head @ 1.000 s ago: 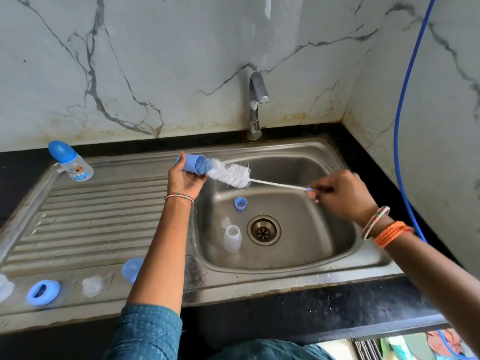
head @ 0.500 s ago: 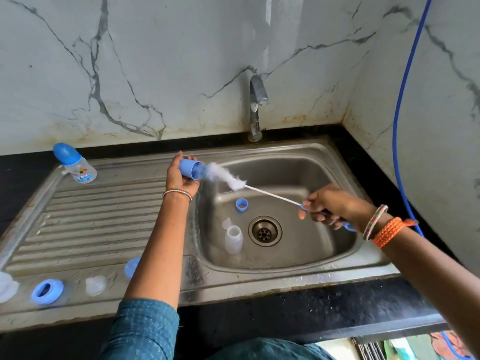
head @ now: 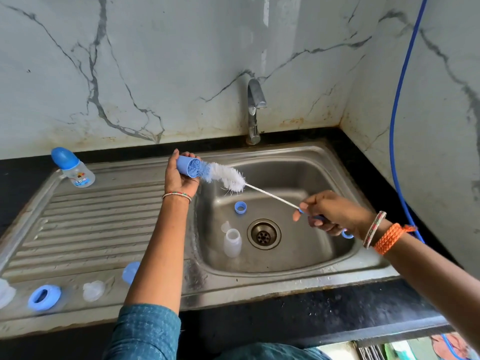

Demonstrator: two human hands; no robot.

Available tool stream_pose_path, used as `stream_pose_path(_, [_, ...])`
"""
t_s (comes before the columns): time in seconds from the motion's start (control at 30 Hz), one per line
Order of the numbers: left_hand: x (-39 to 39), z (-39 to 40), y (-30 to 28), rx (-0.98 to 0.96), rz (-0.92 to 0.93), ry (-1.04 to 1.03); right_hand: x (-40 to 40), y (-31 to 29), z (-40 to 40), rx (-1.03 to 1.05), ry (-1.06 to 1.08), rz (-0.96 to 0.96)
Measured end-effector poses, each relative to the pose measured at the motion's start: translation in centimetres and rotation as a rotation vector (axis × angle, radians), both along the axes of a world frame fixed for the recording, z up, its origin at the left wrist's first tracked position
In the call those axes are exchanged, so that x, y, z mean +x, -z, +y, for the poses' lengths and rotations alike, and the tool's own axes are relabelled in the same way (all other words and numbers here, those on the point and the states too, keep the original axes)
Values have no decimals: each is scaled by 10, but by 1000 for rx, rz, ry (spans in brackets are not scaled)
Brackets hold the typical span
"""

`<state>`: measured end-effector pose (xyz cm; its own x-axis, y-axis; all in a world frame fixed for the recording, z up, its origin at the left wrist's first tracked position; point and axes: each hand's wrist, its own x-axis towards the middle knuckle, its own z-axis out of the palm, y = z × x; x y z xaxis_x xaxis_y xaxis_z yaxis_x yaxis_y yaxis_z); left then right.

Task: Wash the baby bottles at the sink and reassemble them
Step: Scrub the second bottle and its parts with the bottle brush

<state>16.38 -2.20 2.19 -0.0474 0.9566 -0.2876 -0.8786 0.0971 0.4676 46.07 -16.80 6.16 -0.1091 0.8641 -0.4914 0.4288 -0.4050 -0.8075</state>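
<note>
While my left hand (head: pixel 180 178) is gripping a blue cap (head: pixel 187 166) above the left rim of the sink (head: pixel 306 275), my right hand (head: pixel 330 213) is curling around the brush (head: pixel 228 178) handle over the basin, bristle tip inside the cap. A clear bottle (head: pixel 232 242) is lying left of the drain (head: pixel 263 233).

1. The sink (head: pixel 298 167) is brushed steel, dull-shining, with a ribbed draining board.
2. The tap (head: pixel 253 110) is polished metal.
3. The wall (head: pixel 181 61) is smooth, glossy veined marble, rust-stained along its base.
4. The table (head: pixel 324 318) is speckled black stone.
5. The cap (head: pixel 185 166) is smooth blue plastic.
6. The brush (head: pixel 228 178) has soft white bristles on twisted wire.
7. The bottle (head: pixel 232 242) is cloudy translucent plastic.
</note>
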Motion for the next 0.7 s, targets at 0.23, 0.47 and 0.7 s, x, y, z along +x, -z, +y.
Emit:
stream_pose_path(0.23, [-9,1,13,-308,256,41,-10,3,-6,897,13,-853])
stream_pose_path(0.47, [-9,0,7,-164,145,3,-5,4,1,341,-39,-342])
stream_pose_path(0.7, [-6,0,16,-286,312,56,-5,-4,-1,794,18,-638])
